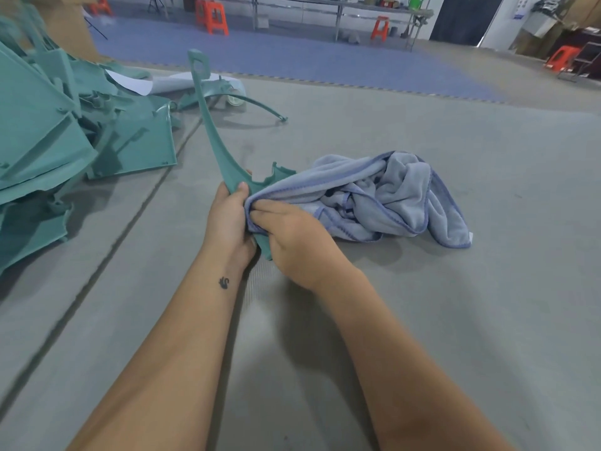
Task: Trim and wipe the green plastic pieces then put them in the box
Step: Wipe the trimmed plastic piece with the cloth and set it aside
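Observation:
A long, narrow green plastic piece (211, 131) stands nearly upright over the grey floor mat, its tip with a rectangular hole pointing up and away. My left hand (227, 219) grips its wider lower end, thumb on the front face. My right hand (292, 242) holds a fold of the light blue cloth (400, 196) pressed against the piece's lower part, fingers curled round the fabric. The rest of the cloth lies crumpled on the mat to the right. No box is clearly in view.
A heap of large green plastic panels (48, 131) fills the left side. A thin curved green strip (257, 104) and white paper (133, 83) lie behind the held piece. Orange stools (214, 17), tables and a blue floor area stand far back.

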### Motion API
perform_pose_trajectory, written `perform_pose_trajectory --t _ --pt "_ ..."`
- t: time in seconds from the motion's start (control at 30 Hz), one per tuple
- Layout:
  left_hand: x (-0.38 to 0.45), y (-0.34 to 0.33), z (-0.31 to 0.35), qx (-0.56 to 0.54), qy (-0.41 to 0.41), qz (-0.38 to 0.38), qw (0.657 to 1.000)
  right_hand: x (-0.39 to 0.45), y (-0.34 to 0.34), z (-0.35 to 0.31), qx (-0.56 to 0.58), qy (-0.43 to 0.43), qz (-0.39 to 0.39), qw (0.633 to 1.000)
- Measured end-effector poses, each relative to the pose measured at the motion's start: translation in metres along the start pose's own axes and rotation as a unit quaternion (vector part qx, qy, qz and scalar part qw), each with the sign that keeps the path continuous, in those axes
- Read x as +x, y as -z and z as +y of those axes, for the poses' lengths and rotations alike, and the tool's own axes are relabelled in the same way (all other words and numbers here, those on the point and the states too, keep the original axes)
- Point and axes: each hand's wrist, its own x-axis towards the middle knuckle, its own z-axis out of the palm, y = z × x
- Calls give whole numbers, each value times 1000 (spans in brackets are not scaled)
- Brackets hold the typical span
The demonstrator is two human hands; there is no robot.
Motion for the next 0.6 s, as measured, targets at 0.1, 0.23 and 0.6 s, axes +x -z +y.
perform_pose_trajectory --t 0.1,0.23,0.6 --pt "2 -1 -1 -14 -11 6 1000 1 -1 2 -25 -55 -37 998" --pt "3 0 -4 -17 -14 23 999 2 -4 0 -11 -104 -9 994" --pt "-6 -4 -4 3 -26 11 1000 3 -4 9 10 -150 138 979"
